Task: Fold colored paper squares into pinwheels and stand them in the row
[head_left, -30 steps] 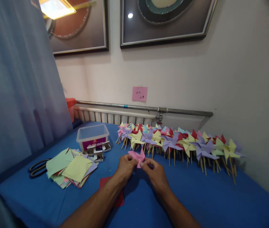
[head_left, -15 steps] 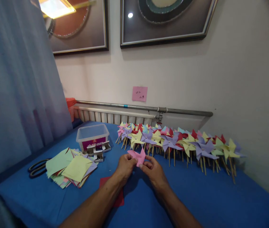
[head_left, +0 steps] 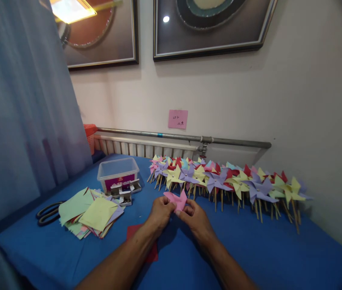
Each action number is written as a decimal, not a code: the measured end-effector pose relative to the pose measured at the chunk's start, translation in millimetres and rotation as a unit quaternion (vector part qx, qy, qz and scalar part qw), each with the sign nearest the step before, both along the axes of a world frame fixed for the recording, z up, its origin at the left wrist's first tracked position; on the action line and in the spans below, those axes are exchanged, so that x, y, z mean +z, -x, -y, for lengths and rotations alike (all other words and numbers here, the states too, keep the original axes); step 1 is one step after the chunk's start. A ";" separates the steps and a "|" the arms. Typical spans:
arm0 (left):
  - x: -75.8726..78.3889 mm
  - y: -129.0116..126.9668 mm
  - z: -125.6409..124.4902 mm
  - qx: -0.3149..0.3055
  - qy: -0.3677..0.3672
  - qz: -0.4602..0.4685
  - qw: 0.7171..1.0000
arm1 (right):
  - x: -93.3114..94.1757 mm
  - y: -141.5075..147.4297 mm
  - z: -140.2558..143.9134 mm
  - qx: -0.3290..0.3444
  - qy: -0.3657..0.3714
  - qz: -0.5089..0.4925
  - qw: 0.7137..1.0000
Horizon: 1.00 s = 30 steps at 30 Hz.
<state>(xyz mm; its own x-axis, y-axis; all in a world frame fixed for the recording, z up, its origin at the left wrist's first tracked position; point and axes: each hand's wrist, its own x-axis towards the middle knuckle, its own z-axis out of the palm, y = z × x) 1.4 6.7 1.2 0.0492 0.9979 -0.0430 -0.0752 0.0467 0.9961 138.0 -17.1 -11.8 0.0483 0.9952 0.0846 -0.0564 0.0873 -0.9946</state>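
A pink paper pinwheel (head_left: pixel 177 199), its corners folded in, is held up over the blue cloth between both hands. My left hand (head_left: pixel 161 212) pinches it from the left, thumb near its middle. From the right, my right hand (head_left: pixel 195 216) grips its lower right side with thumb and fingers. Whether a pin sits at its centre I cannot tell, as the thumbs cover that part. Under my left forearm lies a red paper sheet (head_left: pixel 152 253), partly hidden. Several finished pinwheels (head_left: pixel 217 179) on sticks are lined up behind and to the right of my hands.
To the left lie a pile of coloured paper sheets (head_left: pixel 98 213) and scissors (head_left: pixel 49 212). Behind them stands a clear plastic tub (head_left: pixel 118 167) with small open boxes (head_left: pixel 125 197) in front. A radiator (head_left: pixel 147 148) and pipe (head_left: pixel 237 142) run along the wall.
The pink pinwheel has shifted and tilted slightly between my fingers, and both hands have moved a little to the right. Everything else stays in place.
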 end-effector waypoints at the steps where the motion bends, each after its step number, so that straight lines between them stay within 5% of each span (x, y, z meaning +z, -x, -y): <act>1: 0.3 -0.1 0.3 0.001 0.000 -0.003 1.000 | -2.0 0.3 -0.6 -0.002 -0.002 0.001 1.000; 8: 5.6 -2.8 3.8 -0.003 -0.005 -0.023 1.000 | -17.9 2.2 -6.7 0.012 -0.002 -0.035 0.999; 12: 4.7 -0.6 2.3 -0.005 0.005 -0.008 1.000 | -9.4 -3.1 -5.2 0.042 -0.013 -0.036 0.998; 17: 1.9 3.6 0.0 -0.017 0.001 0.003 1.000 | 1.2 -10.7 -1.8 0.001 0.006 -0.018 1.000; 30: 1.0 4.7 3.4 -0.089 -0.001 -0.026 0.996 | -6.9 -7.4 0.7 0.001 0.045 -0.085 0.995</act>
<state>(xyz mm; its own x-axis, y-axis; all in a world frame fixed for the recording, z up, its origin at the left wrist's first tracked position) -3.3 3.3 2.1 0.2228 0.9736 -0.0486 -0.0151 0.0533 0.9985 145.4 -17.7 -18.6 0.0520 0.9985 -0.0149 -0.2246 -0.0029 -0.9744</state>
